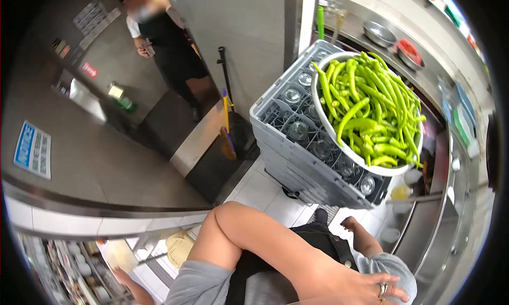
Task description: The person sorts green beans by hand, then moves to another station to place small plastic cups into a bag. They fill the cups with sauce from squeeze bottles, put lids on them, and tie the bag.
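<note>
Left hand point(366, 290) lies flat with fingers spread, gripping nothing, resting on the grey sleeve point(391, 265) of the other arm; rings show on it. Right hand point(350, 224) sits by the black apron point(318, 237), fingers curled; cannot tell whether it holds anything. Large white round bowl point(318, 110), heaped with long green chilli peppers point(371, 109), sits on top of the stack of grey plastic compartment racks point(281, 143), well apart from both hands. Its rim appears to reach past the rack's edge. Judged risk: overhang plus heaped load leaves the bowl tip-prone if the stack is nudged, spilling peppers onto the tiled floor. Clear drinking glasses point(298, 130) stand uncovered beneath; a sliding bowl could crack them.
</note>
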The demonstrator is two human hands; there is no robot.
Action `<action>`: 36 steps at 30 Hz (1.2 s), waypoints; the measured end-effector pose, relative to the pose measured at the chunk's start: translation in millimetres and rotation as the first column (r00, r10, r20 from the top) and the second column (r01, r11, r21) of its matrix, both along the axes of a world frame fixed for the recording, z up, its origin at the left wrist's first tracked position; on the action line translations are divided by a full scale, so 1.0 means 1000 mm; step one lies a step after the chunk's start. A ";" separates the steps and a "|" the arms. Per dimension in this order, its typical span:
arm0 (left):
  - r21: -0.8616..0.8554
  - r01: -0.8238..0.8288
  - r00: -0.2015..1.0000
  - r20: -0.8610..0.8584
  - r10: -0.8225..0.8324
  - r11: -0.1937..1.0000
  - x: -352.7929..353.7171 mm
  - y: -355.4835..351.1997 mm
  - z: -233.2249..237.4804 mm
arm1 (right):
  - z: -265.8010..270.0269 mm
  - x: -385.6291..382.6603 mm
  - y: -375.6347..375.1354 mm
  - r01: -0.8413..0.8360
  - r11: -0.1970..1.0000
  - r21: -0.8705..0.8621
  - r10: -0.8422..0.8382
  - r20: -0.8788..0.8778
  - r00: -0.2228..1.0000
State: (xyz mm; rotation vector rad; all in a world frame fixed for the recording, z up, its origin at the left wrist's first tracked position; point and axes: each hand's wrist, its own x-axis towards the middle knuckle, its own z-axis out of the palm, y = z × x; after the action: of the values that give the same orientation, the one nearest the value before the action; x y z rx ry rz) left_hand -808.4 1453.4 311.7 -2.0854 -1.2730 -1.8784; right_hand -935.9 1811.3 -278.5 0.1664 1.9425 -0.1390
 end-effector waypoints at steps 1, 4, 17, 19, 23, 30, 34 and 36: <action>0.024 0.019 0.998 0.059 -0.021 1.000 -0.010 0.005 0.004 | -0.019 -0.021 0.014 -0.090 0.986 -0.138 0.076 -0.107 0.991; -0.027 0.020 0.996 0.086 -0.018 0.999 -0.039 0.063 -0.009 | -0.116 -0.096 0.068 -0.449 0.829 -0.335 0.317 -0.380 0.869; -0.162 -0.567 0.819 -0.211 0.533 0.808 -0.151 0.254 -0.002 | -0.084 -0.286 0.147 -0.514 0.856 0.060 0.493 -0.396 0.775; -0.209 -0.590 0.807 -0.141 0.573 0.780 -0.153 0.264 0.009 | -0.118 -0.287 0.153 -0.552 0.833 -0.039 0.525 -0.263 0.809; -0.111 -0.449 0.887 0.062 0.457 0.887 -0.162 0.292 -0.011 | -0.122 -0.255 0.136 -0.825 0.563 -0.048 0.798 -0.230 0.557; -0.243 -0.340 0.931 0.046 0.361 0.908 -0.169 0.294 -0.008 | -0.107 -0.231 0.101 -0.757 0.592 -0.278 0.671 -0.349 0.654; -0.170 -0.271 0.949 0.115 0.292 0.948 -0.181 0.314 -0.023 | -0.093 -0.248 0.085 -0.832 0.504 -0.230 0.720 -0.421 0.552; -0.227 -0.414 0.903 0.019 0.429 0.882 -0.186 0.317 -0.023 | -0.071 -0.256 0.085 -0.792 0.568 -0.226 0.679 -0.414 0.606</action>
State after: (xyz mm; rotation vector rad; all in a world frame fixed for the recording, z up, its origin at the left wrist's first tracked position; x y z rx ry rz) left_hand -994.3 1770.4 288.7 -1.6464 -1.8463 -1.6878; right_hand -1192.3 1896.0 -349.2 -1.0170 2.0571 0.0275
